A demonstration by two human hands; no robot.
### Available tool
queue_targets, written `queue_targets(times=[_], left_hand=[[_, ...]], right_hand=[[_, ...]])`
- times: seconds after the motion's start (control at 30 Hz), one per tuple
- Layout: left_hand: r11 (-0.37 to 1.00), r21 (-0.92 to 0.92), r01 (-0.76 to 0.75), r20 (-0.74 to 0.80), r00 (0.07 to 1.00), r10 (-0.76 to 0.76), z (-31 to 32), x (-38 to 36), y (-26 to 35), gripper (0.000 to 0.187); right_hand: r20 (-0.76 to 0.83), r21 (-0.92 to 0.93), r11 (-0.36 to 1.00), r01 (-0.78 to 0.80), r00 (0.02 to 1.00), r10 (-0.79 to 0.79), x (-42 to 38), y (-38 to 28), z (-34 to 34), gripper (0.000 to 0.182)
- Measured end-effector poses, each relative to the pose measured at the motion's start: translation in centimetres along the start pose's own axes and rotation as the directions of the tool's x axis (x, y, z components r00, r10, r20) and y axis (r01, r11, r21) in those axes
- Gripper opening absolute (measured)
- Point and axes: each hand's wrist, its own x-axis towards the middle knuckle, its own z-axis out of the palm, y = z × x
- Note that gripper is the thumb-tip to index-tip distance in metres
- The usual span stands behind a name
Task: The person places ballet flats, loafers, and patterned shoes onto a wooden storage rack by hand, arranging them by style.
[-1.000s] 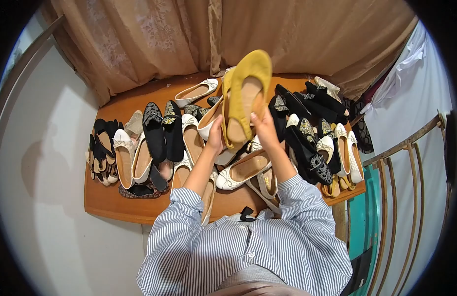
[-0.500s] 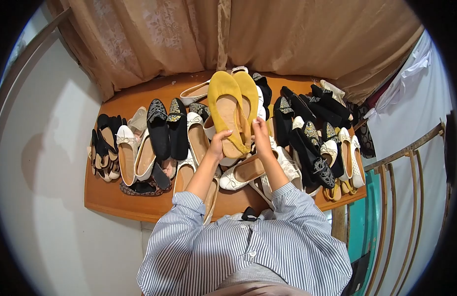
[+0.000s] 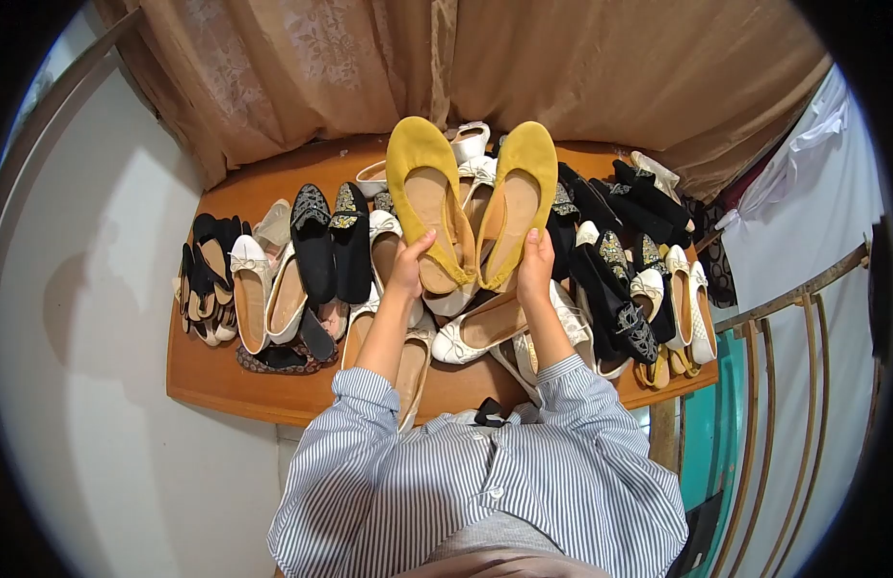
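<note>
Two yellow flat shoes are held up over the table, toes pointing away and openings facing me. My left hand (image 3: 408, 266) grips the left yellow shoe (image 3: 418, 159) by its outer side near the heel, thumb on the insole. The right yellow shoe (image 3: 526, 154) is in my right hand (image 3: 535, 262), gripped the same way. Their heels are close together at the middle, while the toes stand apart. Behind and below them lie white flats, one a white shoe with a bow (image 3: 453, 342).
The wooden table (image 3: 235, 393) bears several black embellished shoes (image 3: 314, 246), white flats (image 3: 250, 289) and a stack of shoes (image 3: 210, 279) at the left. A brown curtain (image 3: 601, 77) hangs behind. Wooden rails (image 3: 769, 376) stand at the right.
The yellow shoes, overlapping before, are now spread apart side by side. My left hand has moved slightly left and up, and my right hand has moved right with its shoe.
</note>
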Motion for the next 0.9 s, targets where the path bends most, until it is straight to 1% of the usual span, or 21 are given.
queue_targets(times=[0.03,0.07,0.1,0.13,0.17,0.23,0.3,0.37,0.43,0.53,0.57,0.67,0.73,0.8,0.9], left_hand=[[0.999,0.043,0.008,0.021,1.000,-0.009,0.0,0.0,0.4,0.043],[0.994,0.106,0.033,0.026,0.999,-0.036,0.3,-0.1,0.8,0.050],[0.994,0.106,0.034,0.023,0.999,-0.037,0.7,-0.4,0.9,0.050],[0.992,0.122,0.035,0.008,0.999,-0.036,1.3,-0.7,0.9,0.054],[0.990,0.139,0.035,-0.008,0.999,-0.034,1.9,-1.0,1.1,0.058],[0.986,0.161,0.050,-0.016,0.999,-0.048,1.8,-1.1,1.1,0.059],[0.984,0.175,0.015,0.047,0.999,-0.023,1.3,-0.7,0.9,0.063],[0.983,0.182,0.018,0.060,0.998,-0.030,0.9,-0.6,0.8,0.063],[0.982,0.190,0.024,0.071,0.997,-0.038,0.9,-0.8,0.9,0.063],[0.977,0.208,0.038,0.051,0.997,-0.050,1.1,-1.2,0.9,0.061],[0.983,0.182,0.033,0.037,0.999,-0.041,0.7,-1.0,0.5,0.058],[0.989,0.144,0.029,-0.007,1.000,-0.029,-0.1,-0.6,-0.4,0.052],[0.991,0.131,0.033,-0.034,0.999,-0.029,-0.4,-0.6,-0.7,0.049],[0.993,0.117,0.003,-0.067,0.998,0.004,0.1,-1.0,-0.4,0.044],[0.990,0.138,-0.028,-0.053,0.998,0.035,1.0,-1.5,-0.2,0.040]], right_hand=[[0.057,0.018,1.000,0.019,0.998,-0.020,-0.1,-0.3,0.0,0.032],[0.057,0.018,1.000,0.018,0.998,-0.019,-0.3,-0.7,0.2,0.032],[0.088,-0.023,0.999,0.022,0.996,-0.020,-0.8,-1.2,0.7,0.033],[0.119,-0.063,0.998,0.028,0.993,-0.020,-1.0,-1.4,1.1,0.034],[0.121,-0.062,0.998,0.025,0.992,-0.017,-1.2,-1.2,1.1,0.034],[0.101,0.006,1.000,0.019,0.995,-0.019,-1.2,-1.0,1.4,0.036],[0.117,0.001,1.000,0.011,0.993,-0.011,-1.1,-0.7,1.1,0.036],[0.130,-0.008,1.000,0.003,0.992,-0.002,-1.1,-1.0,1.1,0.037],[0.087,0.026,0.999,0.023,0.996,-0.025,-1.4,-1.5,1.6,0.032],[0.099,0.007,0.999,0.042,0.994,-0.043,-1.4,-1.6,1.8,0.032],[0.100,0.006,0.999,0.040,0.994,-0.041,-1.4,-1.5,1.8,0.032],[0.124,0.008,1.000,0.017,0.992,-0.018,-1.3,-1.4,1.5,0.032],[0.160,0.041,0.999,-0.035,0.987,0.028,-1.4,-1.4,1.3,0.036],[0.161,0.023,0.999,-0.022,0.987,0.019,-1.7,-1.7,1.4,0.036],[0.140,0.020,1.000,-0.003,0.990,0.000,-2.0,-2.2,1.3,0.035]])
